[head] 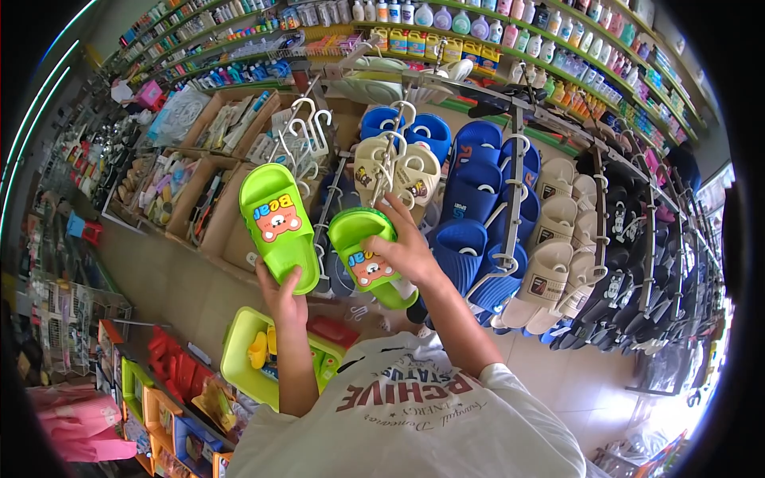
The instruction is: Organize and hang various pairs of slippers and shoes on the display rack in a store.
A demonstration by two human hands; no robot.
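My left hand (285,296) grips the heel end of a green slide sandal (280,230) with a bear picture, its toe end pointing up and away. Beside it on the right, a matching green slide sandal (366,257) is in my right hand (401,248), thumb over its bear strap. The two sandals are apart. Just beyond my right hand, cream slide sandals (397,170) hang by white plastic hangers on a metal display hook (388,156). Several bare white hangers (309,128) hang on another hook behind the left sandal.
Blue slides (475,191) and beige slides (553,248) hang in rows to the right, with dark ones beyond. Cardboard boxes of goods (224,254) lie at the left. A yellow-green tub (239,358) holding more footwear stands by my left forearm. Shelves of bottles (520,27) line the back.
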